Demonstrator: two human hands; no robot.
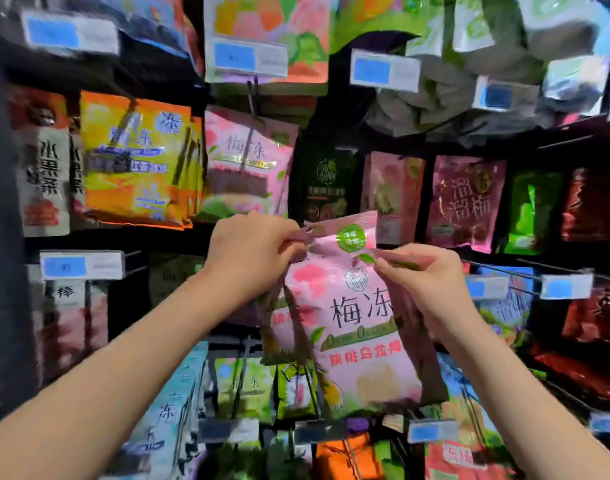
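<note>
Pink snack bag (355, 327) pinched by top corners between left hand (251, 251), right hand (424, 282).

Bright even light, blurred warped edges, sharper centre

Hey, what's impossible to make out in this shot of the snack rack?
Head view only:
- Print on the price labels: motion-blurred.
- Top corners of the pink plum-jelly bag: covered by fingers; its small print is blurred.
- The green packet below: partly hidden behind that bag.
</note>
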